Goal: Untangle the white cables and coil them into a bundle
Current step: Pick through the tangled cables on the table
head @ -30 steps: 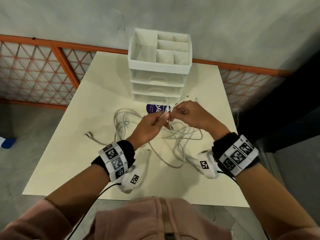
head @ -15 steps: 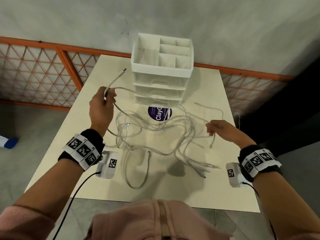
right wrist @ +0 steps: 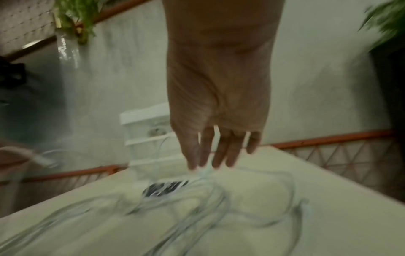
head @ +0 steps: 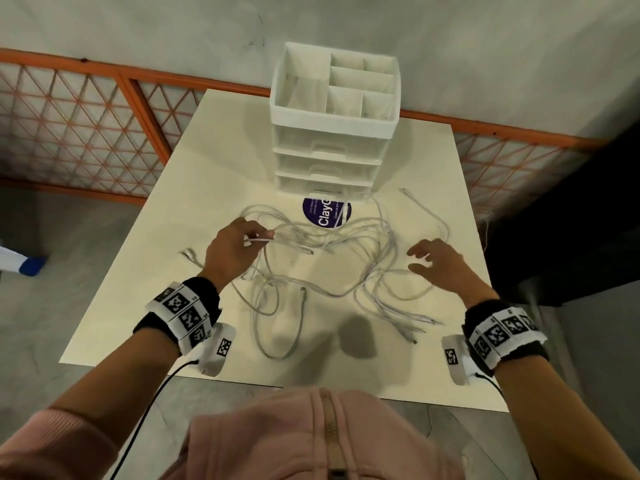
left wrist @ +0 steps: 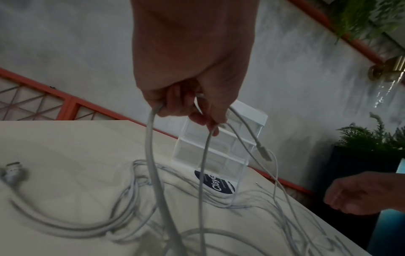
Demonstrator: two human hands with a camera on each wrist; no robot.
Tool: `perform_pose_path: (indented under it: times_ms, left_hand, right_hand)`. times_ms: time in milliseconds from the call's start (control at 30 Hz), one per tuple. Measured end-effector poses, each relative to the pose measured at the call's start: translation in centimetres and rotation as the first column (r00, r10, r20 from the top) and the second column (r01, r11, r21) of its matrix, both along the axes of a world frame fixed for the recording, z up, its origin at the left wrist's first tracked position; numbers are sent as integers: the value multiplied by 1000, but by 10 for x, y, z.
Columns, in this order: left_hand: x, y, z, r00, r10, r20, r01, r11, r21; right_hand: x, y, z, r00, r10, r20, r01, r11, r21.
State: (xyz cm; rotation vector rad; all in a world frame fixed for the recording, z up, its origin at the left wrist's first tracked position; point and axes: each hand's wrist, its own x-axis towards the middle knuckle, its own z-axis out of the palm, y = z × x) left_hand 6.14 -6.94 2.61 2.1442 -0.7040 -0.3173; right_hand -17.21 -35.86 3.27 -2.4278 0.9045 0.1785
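Several white cables (head: 332, 258) lie tangled across the middle of the cream table (head: 138, 271). My left hand (head: 239, 244) hovers over the left part of the tangle and grips a few cable strands (left wrist: 151, 138), with one plug end (left wrist: 264, 153) dangling from its fingers. My right hand (head: 440, 263) hangs above the right side of the tangle with fingers (right wrist: 210, 152) spread and relaxed, holding nothing. Loose plug ends (head: 415, 332) lie near the front right.
A white drawer organizer (head: 334, 123) stands at the back middle of the table, with a round purple sticker (head: 325, 213) in front of it. An orange lattice railing (head: 86, 123) runs behind the table. A dark cabinet (head: 571, 220) stands to the right.
My left hand has come down and inward from the back left, still holding cable. My right hand has let go of its strand and opened.
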Motion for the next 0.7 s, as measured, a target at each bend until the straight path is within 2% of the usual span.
perform_pose_path:
  times_ms: [67, 100, 200, 267, 333, 433, 500, 600, 667, 700]
  left_hand:
    - [-1, -2, 2, 999, -22, -44, 21, 1000, -20]
    - [-1, -5, 6, 998, -33, -60, 32, 999, -22]
    - [2, -11, 22, 975, -87, -203, 71, 994, -84]
    - [3, -12, 35, 943, -119, -310, 86, 989, -117]
    - [2, -9, 43, 925, -135, -355, 98, 988, -120]
    - [-3, -4, 44, 908, -160, -386, 117, 984, -132]
    - [-5, 2, 42, 917, -159, -366, 113, 983, -143]
    - [-8, 9, 39, 925, -205, -319, 151, 971, -185]
    - [-9, 10, 37, 924, -235, -301, 181, 964, -197]
    - [-10, 10, 36, 920, -249, -303, 192, 959, -207]
  right_hand:
    - [16, 34, -7, 977, 77, 201, -90, 994, 58]
    - [26, 51, -7, 963, 143, 229, -178, 974, 140]
    - [57, 88, -18, 912, 390, 130, -411, 849, 332]
    - [77, 104, -31, 849, 525, 66, -518, 800, 304]
    - [91, 120, -41, 798, 601, 48, -594, 769, 234]
    - [100, 133, -59, 761, 647, -41, -634, 756, 163]
    - [100, 137, -67, 775, 626, -84, -608, 776, 170]
    - [97, 137, -63, 736, 666, -121, -652, 746, 135]
    - [94, 127, -45, 747, 662, -62, -648, 745, 159]
    - [92, 122, -31, 787, 616, 7, -603, 768, 216]
